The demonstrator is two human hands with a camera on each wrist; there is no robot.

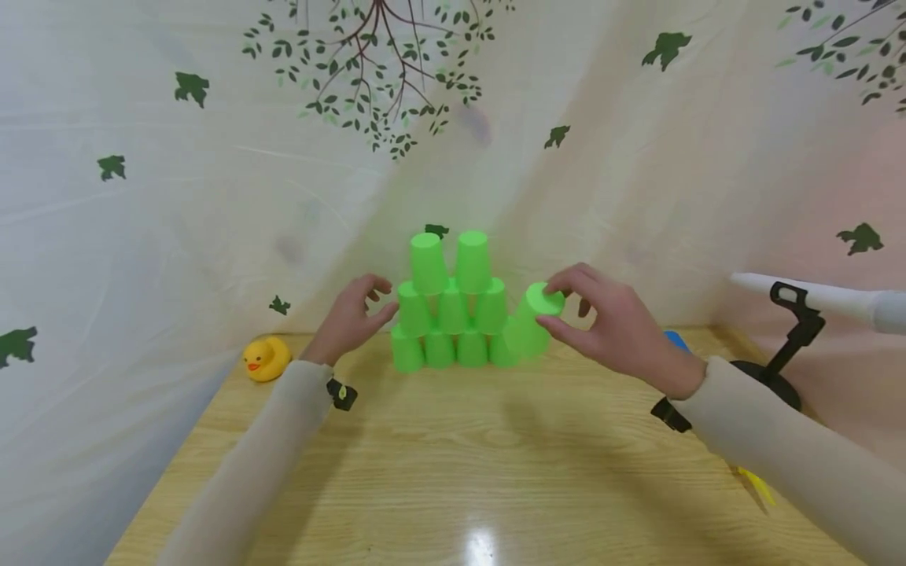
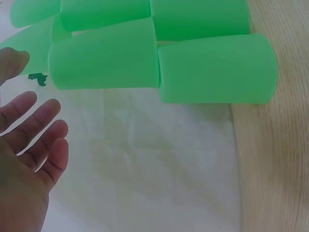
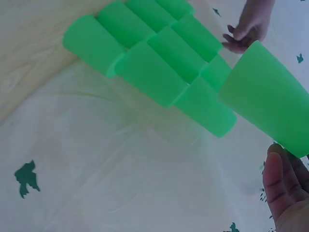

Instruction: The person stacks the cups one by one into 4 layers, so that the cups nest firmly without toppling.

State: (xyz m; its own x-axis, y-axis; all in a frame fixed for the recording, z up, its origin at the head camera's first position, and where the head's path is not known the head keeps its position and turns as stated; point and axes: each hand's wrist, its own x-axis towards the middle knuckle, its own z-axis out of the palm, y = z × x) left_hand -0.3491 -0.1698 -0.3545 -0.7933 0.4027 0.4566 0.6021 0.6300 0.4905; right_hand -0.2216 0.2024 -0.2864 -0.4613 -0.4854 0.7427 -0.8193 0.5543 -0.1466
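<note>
Upside-down green cups stand as a stepped pyramid on the table, with several in the bottom row [image 1: 440, 350], three in the middle row [image 1: 453, 308] and two on top, one of them the top right cup [image 1: 473, 263]. To the right of the pyramid, my right hand [image 1: 612, 318] grips another green cup [image 3: 270, 96] by its closed end, thumb and fingers on either side. That cup tilts, its open end toward the pyramid in the head view. My left hand [image 1: 354, 310] hovers at the pyramid's left side, fingers loosely bent, holding nothing. In the left wrist view its fingers [image 2: 41, 121] are apart from the cups.
A yellow rubber duck [image 1: 267, 358] sits at the table's left edge. On the right, a white rod-shaped device [image 1: 835, 300] is held by a black stand [image 1: 786, 362]. A blue object [image 1: 675, 339] and a yellow object [image 1: 757, 486] are partly hidden by my right arm. A leaf-printed cloth [image 1: 283, 196] hangs behind.
</note>
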